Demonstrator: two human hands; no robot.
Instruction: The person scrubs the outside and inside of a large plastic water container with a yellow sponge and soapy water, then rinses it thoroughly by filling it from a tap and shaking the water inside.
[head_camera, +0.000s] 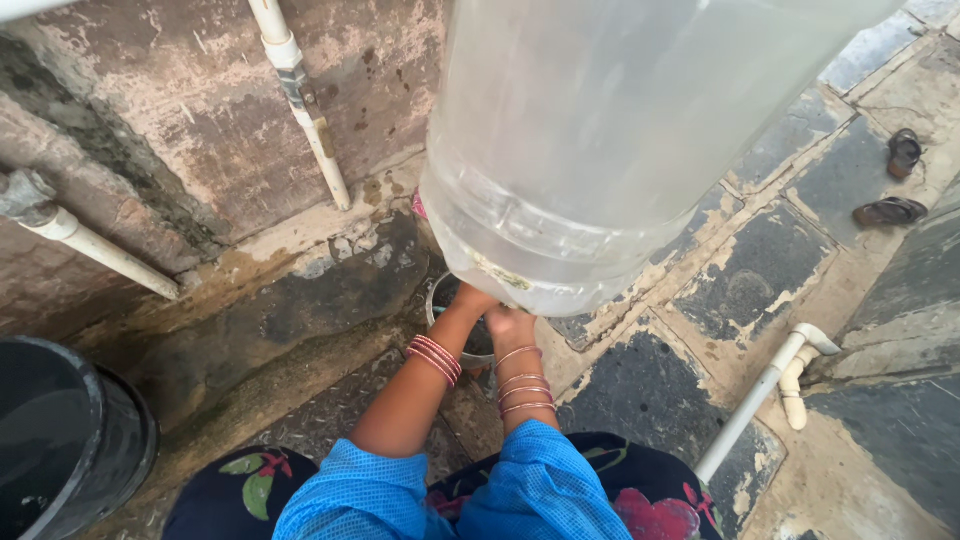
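Steel cup (447, 296) at six o'clock below the clear water jug (600, 150) sits clasped by left hand (470, 300) and right hand (510, 322).

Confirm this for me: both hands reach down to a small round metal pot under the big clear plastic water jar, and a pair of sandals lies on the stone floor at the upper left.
One detail is wrong. The head view shows the pair of dark sandals at the upper right of the stone floor, not the upper left. The rest holds: the left hand and right hand reach to the small round metal pot under the big clear plastic water jar.
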